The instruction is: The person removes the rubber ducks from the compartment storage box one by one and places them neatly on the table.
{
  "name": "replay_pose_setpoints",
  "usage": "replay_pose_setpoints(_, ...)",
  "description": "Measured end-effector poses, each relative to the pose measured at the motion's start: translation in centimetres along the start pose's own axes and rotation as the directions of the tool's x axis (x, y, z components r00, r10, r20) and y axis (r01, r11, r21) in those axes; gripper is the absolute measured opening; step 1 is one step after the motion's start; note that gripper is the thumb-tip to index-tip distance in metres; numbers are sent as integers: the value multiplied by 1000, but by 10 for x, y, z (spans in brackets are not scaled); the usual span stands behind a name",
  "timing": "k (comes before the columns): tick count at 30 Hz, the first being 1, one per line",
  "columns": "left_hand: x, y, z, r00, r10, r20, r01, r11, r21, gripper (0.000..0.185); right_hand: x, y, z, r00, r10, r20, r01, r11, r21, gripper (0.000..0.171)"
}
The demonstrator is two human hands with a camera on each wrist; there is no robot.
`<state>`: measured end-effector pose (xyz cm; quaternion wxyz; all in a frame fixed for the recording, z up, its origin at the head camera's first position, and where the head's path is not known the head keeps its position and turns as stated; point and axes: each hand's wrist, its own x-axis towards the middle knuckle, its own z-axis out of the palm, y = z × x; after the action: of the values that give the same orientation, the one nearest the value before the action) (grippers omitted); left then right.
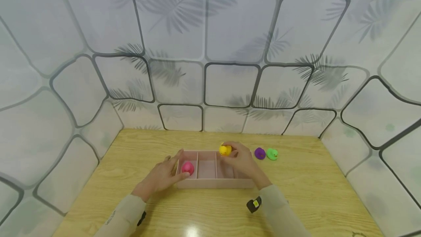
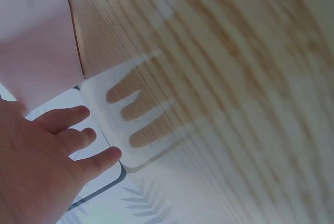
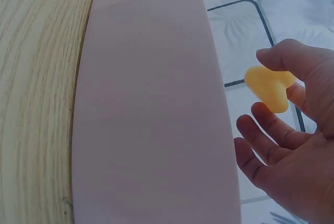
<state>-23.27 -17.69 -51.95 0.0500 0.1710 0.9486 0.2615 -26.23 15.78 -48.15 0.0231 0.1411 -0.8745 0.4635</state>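
My right hand (image 1: 241,158) pinches a yellow rubber duck (image 1: 225,150) between thumb and fingers, above the back part of a pink divided box (image 1: 215,184). In the right wrist view, the yellow duck (image 3: 269,88) shows between the thumb and fingers, beyond the box's front wall (image 3: 151,104). A rounded pink toy (image 1: 188,168) sits in the leftmost compartment. At the box's left end rests my left hand (image 1: 161,175), its thumb by the front rim and its index finger by the back corner. The left wrist view shows spread fingers (image 2: 99,164) beside the box wall.
Right of the box, near its back corner, a purple toy duck (image 1: 260,153) and a green toy duck (image 1: 272,153) lie on the wooden table (image 1: 204,215). Patterned walls (image 1: 230,87) enclose the table at the back and sides. Thin dividers split the box into several compartments.
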Motion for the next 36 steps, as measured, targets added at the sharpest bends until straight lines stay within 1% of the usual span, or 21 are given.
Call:
replay_pose_setpoints(4, 1, 0, 0, 1000, 4, -6, -4, 1000, -2, 96, 0, 4, -6, 1000, -5, -14, 5, 998, 59, 45)
replay_pose_setpoints(9, 1, 1, 0, 1000, 7, -9, -7, 1000, 0, 95, 1, 10, -12, 999, 2, -43, 1, 996, 88, 45)
replay_pose_setpoints(15, 0, 1, 0, 1000, 20, -15, -20, 1000, 0, 96, 0, 18, -18, 998, -10, -56, 14, 997, 73, 43)
replay_pose_setpoints(22, 2, -1, 2, 999, 31, -29, -30, 1000, 8, 96, -3, 27, -28, 996, 3, -85, 3, 998, 70, 44)
replay_pose_setpoints(33, 0, -1, -1, 1000, 30, 6, -30, 1000, 5, 97, -7, 39, -50, 989, -33, -143, 36, 999, 21, 41)
replay_pose_setpoints(36, 1, -2, 0, 1000, 29, 3, -29, 1000, 8, 98, -9, 42, -55, 988, -41, -147, 46, 998, 34, 41)
